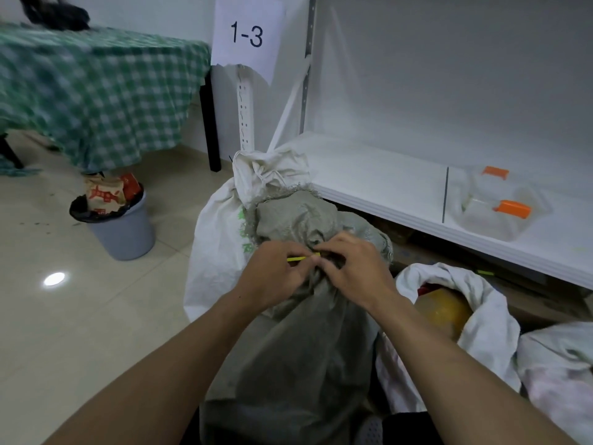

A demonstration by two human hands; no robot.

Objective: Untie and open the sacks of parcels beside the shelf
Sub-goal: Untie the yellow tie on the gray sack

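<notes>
A grey woven sack point(288, 348) stands in front of me, its neck bunched and bound by a thin yellow tie point(300, 258). My left hand point(272, 274) pinches the tie's free end at the neck. My right hand point(353, 268) grips the gathered neck where the tie wraps it. Behind stands a white sack point(221, 239) with its top knotted shut. To the right an open white sack point(481, 319) shows a yellow parcel point(442, 313) inside.
The white shelf point(401, 187) runs along the right, holding clear containers with orange lids point(500, 210). A grey bin point(125, 229) full of rubbish stands on the tiled floor at left, under a table with a green checked cloth point(96, 91). Another white sack point(561, 380) lies far right.
</notes>
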